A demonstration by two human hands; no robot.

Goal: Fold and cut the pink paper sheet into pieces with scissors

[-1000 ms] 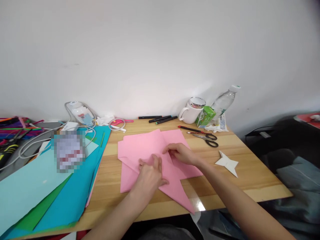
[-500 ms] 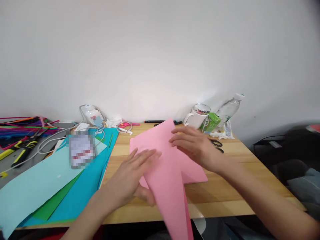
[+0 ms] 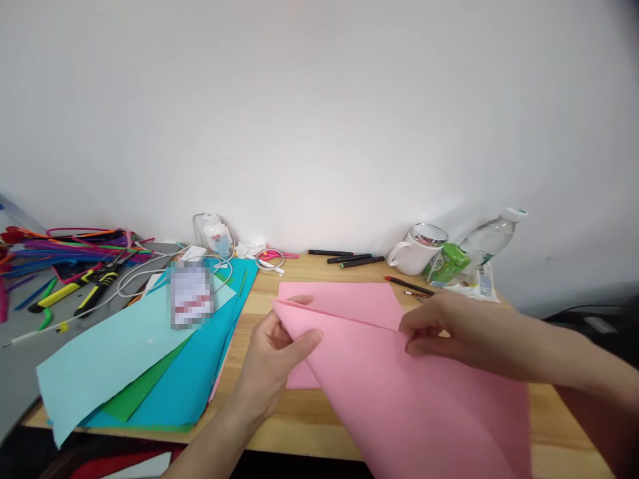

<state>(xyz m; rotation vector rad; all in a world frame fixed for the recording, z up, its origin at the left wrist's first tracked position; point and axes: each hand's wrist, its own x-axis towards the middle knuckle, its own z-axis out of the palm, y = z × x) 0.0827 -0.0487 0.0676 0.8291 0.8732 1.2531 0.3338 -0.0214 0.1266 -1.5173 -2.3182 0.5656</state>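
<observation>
A large pink sheet of paper (image 3: 399, 392), folded over along its upper edge, is held up between my two hands at the front of the table. My left hand (image 3: 272, 352) grips its left corner, thumb on the near face and fingers behind. At the upper edge, farther right, my right hand (image 3: 439, 326) pinches the paper between thumb and fingers. Behind the held sheet, another pink paper (image 3: 344, 293) lies flat on the wooden table (image 3: 264, 426), partly covered by it.
On the left lie blue paper (image 3: 200, 372), a pale blue sheet (image 3: 114, 352), a pixelated phone-like object (image 3: 192, 296), a white cable and pliers (image 3: 97, 289). Along the wall are a white bottle (image 3: 217, 236), black pens (image 3: 349, 258), a mug (image 3: 417, 253), a green carton (image 3: 446, 265) and a water bottle (image 3: 492, 239).
The held pink sheet has swung to the right and now spreads wider, uncovering the flat pink paper. Both hands have gone from lying against the paper to gripping its upper edge.
</observation>
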